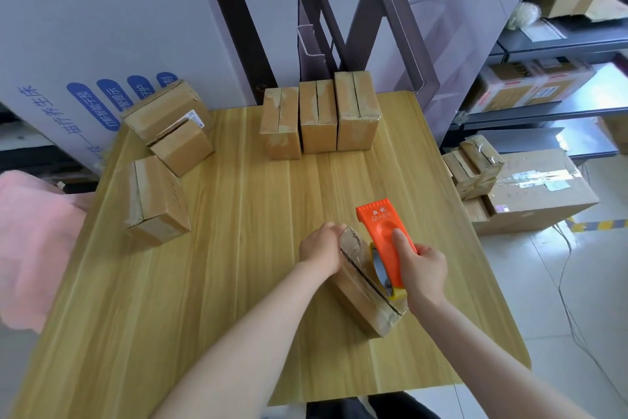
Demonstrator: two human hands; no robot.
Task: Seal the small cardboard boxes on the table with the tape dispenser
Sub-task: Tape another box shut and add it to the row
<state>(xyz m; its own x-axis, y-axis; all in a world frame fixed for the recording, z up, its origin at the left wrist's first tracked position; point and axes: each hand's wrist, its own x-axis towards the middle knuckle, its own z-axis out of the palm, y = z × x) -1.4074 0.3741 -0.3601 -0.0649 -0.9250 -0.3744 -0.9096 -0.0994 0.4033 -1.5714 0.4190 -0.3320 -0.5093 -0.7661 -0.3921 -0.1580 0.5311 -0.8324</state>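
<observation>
Head view. My left hand (321, 247) curls over the far end of the small cardboard box (365, 298), which lies lengthwise on the wooden table (238, 265), near its front right. I judge this hold steadies the box and pins the tape's start. My right hand (424, 271) is wrapped round the orange tape dispenser (385, 238), thumb laid along its top, so the tape roll (379, 265) rests on the box's top seam near the end closest to me. The seam shows as a dark slit between the flaps; nothing inside can be seen. Three boxes (317, 118) stand side by side at the far edge, and three more (153, 198) lie apart on the left, well clear of the working space. All have flaps closed, contents hidden; whether their seams are taped I cannot tell
</observation>
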